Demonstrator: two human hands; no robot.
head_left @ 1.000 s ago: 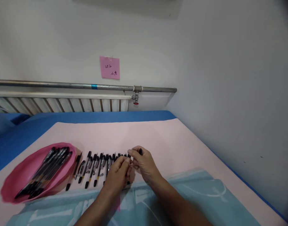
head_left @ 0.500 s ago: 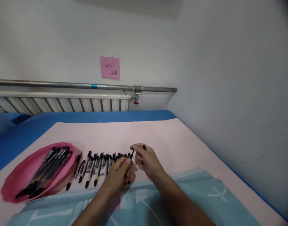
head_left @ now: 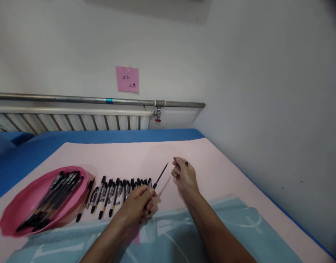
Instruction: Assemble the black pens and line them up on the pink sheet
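My left hand (head_left: 142,201) is closed round a black pen. From the pen's barrel a dark, thin refill (head_left: 161,174) sticks out, its tip pointing up and right. My right hand (head_left: 185,179) is to the right of that tip, apart from it, with its fingers curled. The dark rounded end of a small black piece, which looks like a pen cap (head_left: 186,163), pokes out of this hand. To the left of my left hand, several pens (head_left: 104,199) with clear barrels and black ends lie in a row, loose caps and small clear parts among them.
A pink oval basin (head_left: 12,208) at the left holds several assembled-looking pens (head_left: 54,201). Blue cloth (head_left: 228,215) covers the near edge of the pale pink surface (head_left: 124,155). Behind it are a radiator (head_left: 63,120), a metal pipe (head_left: 82,99) and a pink note (head_left: 127,79) on the wall.
My right hand has moved right and slightly up, away from my left hand. More of the refill now shows above the barrel. My left hand has stayed nearly still.
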